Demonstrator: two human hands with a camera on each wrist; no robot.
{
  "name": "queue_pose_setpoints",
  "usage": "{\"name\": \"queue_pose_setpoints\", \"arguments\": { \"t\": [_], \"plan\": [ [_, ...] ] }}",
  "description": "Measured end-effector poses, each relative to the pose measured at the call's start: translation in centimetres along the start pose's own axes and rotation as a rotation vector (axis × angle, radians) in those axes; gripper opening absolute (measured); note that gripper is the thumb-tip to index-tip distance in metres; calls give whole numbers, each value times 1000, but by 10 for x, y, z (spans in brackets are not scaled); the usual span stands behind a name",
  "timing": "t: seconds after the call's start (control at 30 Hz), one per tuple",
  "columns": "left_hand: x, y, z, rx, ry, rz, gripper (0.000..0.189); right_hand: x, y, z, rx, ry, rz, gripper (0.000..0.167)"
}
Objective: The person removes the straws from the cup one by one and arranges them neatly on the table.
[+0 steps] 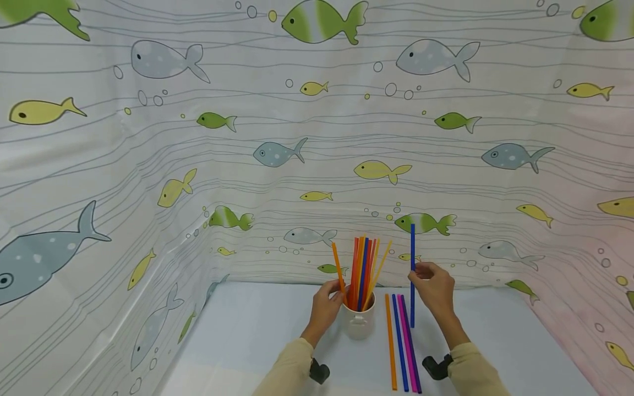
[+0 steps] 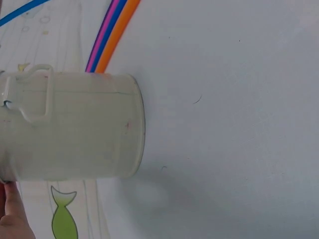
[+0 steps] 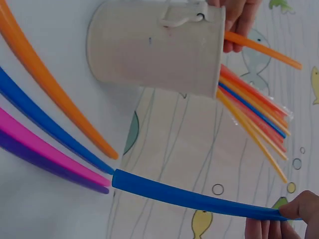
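Observation:
My right hand (image 1: 436, 283) pinches a blue straw (image 1: 413, 247) near its middle and keeps it upright above the table. In the right wrist view that blue straw (image 3: 199, 199) runs from the fingertips toward the lower end. My left hand (image 1: 325, 309) is at the left rim of a white cup (image 1: 359, 324), its fingers around an orange straw (image 1: 337, 261) that leans left; part of the grip is hidden. Red, orange, yellow and blue straws (image 1: 364, 269) stand bunched in the cup. In the left wrist view the cup (image 2: 75, 129) hides most of that hand.
Right of the cup lie an orange straw (image 1: 390, 341), a blue straw (image 1: 400, 341), a pink straw (image 1: 407, 341) and a purple straw (image 1: 411, 341), side by side on the white table (image 1: 238, 330). A fish-patterned sheet (image 1: 342, 143) hangs behind and at the sides.

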State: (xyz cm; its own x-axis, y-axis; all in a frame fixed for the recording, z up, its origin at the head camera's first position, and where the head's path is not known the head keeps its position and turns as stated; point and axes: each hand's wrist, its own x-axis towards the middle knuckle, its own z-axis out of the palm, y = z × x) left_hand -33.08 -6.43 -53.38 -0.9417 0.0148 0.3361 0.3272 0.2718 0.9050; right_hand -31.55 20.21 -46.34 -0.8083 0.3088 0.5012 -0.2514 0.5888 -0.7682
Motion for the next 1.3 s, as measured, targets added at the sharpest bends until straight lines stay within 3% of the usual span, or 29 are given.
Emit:
{"name": "queue_pose_setpoints", "arguments": {
  "t": [0.17,0.5,0.77,1.03,1.3],
  "plan": [
    [-1,3,0,-13,-5,-12,30,-12,22,-2,-4,-76,77,25],
    [1,2,0,-16,-9,-11,32,-26,70,-2,72,-273,341,35],
    [1,1,0,-21,-4,-10,31,-33,88,-4,39,-380,461,32],
    [2,2,0,-20,-7,-8,32,-40,96,0,27,-439,512,31],
    [0,2,0,-15,-5,34,30,-48,103,5,2,-443,503,29]
  ]
}}
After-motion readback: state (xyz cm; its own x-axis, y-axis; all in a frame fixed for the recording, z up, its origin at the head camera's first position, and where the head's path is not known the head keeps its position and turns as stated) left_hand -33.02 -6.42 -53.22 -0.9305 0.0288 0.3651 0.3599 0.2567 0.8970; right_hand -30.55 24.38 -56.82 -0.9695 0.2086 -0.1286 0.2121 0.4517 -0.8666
